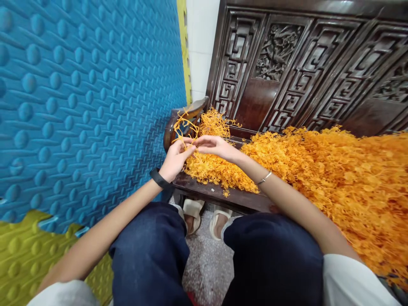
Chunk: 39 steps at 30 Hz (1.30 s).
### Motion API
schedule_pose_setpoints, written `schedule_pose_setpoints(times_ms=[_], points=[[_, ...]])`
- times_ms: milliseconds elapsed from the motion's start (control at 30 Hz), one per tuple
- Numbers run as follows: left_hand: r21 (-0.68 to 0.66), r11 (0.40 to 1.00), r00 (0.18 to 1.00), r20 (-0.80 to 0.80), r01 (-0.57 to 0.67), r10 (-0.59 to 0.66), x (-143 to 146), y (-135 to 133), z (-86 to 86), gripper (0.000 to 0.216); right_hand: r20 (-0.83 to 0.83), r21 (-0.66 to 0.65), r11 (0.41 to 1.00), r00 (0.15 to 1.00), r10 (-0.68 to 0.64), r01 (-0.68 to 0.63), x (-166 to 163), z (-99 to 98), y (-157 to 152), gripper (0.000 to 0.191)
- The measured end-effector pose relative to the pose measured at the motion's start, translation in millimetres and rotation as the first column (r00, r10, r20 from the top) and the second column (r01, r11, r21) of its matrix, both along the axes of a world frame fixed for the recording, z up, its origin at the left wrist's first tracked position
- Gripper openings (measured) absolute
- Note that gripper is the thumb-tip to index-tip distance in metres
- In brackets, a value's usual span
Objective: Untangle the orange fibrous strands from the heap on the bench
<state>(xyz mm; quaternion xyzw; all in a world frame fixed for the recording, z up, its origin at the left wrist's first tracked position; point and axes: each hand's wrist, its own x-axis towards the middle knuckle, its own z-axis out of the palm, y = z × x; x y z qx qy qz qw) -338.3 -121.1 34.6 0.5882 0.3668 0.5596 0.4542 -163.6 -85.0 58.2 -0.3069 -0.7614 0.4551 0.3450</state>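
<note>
Strands loop up & away from your L hand, which pinches their near end; no clear long axis. R hand meets it fingertip-to-fingertip, grip unclear. L's nearer. Pile below, on surface.

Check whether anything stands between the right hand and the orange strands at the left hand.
Nothing visible does: the right hand seems to touch the left hand, close beside the orange strands. The loose orange pile appears below the hands, not between them.
</note>
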Motion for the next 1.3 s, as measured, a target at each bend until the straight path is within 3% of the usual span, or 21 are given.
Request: schedule_pose_setpoints(times_ms=[100,167,400,667,933,1300], points=[[0.026,1.000,0.999,0.033,0.017,-0.018,2.0,-2.5,4.3,0.024,0.019,0.145,0.986,0.996,-0.082,0.078,0.8,6.8,-16.8,0.032],[-0.010,0.999,0.998,0.046,0.033,-0.033,5.0,-5.2,7.3,0.029,-0.004,0.171,0.978,0.992,-0.124,0.123,4.3,6.3,-19.4,0.025],[-0.139,0.990,1.000,-0.004,-0.030,0.030,13.8,-9.2,8.1,0.051,-0.178,-0.037,0.993,0.977,-0.121,0.116,1.3,-2.0,-15.4,0.025],[-0.150,0.986,0.975,-0.198,0.073,-0.102,14.0,-4.0,0.8,0.021,-0.231,-0.129,0.971,0.947,-0.225,0.199,8.3,-6.7,-15.4,0.022],[-0.143,0.976,0.976,-0.125,0.162,-0.180,26.3,2.4,-4.0,0.015,-0.237,-0.223,0.849,0.818,-0.525,0.480,2.7,-18.6,-15.0,0.018],[-0.083,0.996,0.999,0.008,-0.033,0.034,38.4,11.4,-6.3,0.013,-0.239,-0.174,0.698,0.658,-0.714,0.695,-22.3,-20.9,4.3,0.018]])
